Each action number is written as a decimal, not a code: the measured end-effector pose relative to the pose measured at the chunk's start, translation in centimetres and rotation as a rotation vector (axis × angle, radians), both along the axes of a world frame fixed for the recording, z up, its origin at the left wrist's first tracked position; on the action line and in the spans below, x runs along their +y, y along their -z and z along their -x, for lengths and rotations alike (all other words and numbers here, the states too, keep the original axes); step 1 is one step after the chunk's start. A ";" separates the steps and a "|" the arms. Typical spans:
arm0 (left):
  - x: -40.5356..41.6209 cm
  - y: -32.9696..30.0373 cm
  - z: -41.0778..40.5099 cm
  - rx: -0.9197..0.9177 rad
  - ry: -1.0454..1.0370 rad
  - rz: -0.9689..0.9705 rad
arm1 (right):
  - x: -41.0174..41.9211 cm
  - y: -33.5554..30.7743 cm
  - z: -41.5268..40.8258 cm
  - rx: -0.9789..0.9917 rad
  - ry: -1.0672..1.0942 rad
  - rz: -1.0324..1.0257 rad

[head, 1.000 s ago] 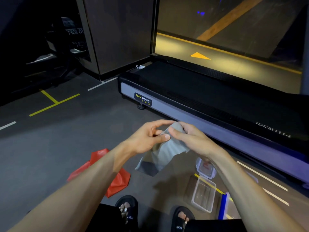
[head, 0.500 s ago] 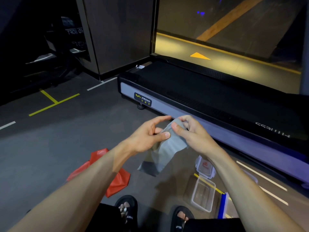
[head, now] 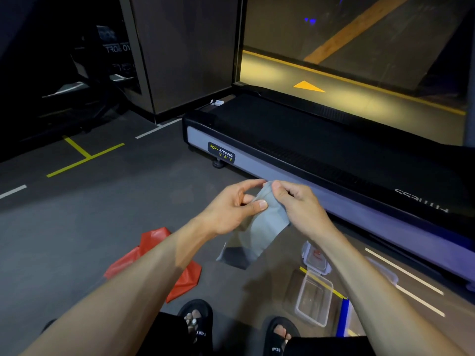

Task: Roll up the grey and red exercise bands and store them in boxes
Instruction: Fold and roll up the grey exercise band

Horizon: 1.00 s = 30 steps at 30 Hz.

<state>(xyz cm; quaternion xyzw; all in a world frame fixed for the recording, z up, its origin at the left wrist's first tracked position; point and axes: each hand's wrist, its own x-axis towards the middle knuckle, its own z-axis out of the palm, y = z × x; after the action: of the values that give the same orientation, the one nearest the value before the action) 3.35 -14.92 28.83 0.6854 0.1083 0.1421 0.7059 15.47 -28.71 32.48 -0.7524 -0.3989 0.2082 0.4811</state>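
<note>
I hold the grey exercise band [head: 259, 231] in the air in front of me. My left hand [head: 232, 204] pinches its top end between thumb and fingers. My right hand [head: 295, 202] pinches the same end from the right. The rest of the band hangs down and left, folded over. The red exercise band [head: 180, 273] lies crumpled on the floor under my left forearm. A clear plastic box [head: 312, 298] stands open on the floor under my right forearm, and its lid [head: 316, 258] lies just beyond it.
A treadmill [head: 321, 160] runs across the floor right behind my hands. My two sandalled feet [head: 196, 322] are at the bottom of the view. A blue strip [head: 343, 317] stands by the box. Yellow and white lines mark the dark floor.
The hanging part of the grey band has become shorter and hangs more narrowly. My hands have stayed close together at its top end, fingers shifting on it.
</note>
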 end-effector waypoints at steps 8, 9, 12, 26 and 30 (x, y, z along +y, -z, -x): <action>0.1 0.0 0.1 0.010 -0.008 -0.038 | 0.3 0.0 0.4 0.030 0.013 0.019; 0.0 -0.1 0.2 0.003 -0.014 -0.047 | 0.2 -0.1 0.5 0.031 0.004 0.021; 0.1 -0.4 0.2 0.007 -0.049 -0.107 | 0.1 0.0 0.8 0.093 -0.001 -0.054; 0.8 -0.5 0.6 -0.059 0.018 0.048 | 0.4 -1.2 0.3 0.319 0.019 -0.116; 1.0 -0.5 0.6 -0.083 -0.012 0.003 | 0.5 -1.2 0.4 0.397 0.042 -0.110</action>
<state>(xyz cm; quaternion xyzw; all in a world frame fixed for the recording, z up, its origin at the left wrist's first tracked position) 2.80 -13.94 29.29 0.6772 0.0833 0.1744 0.7099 15.04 -28.21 33.68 -0.6774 -0.2913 0.3199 0.5950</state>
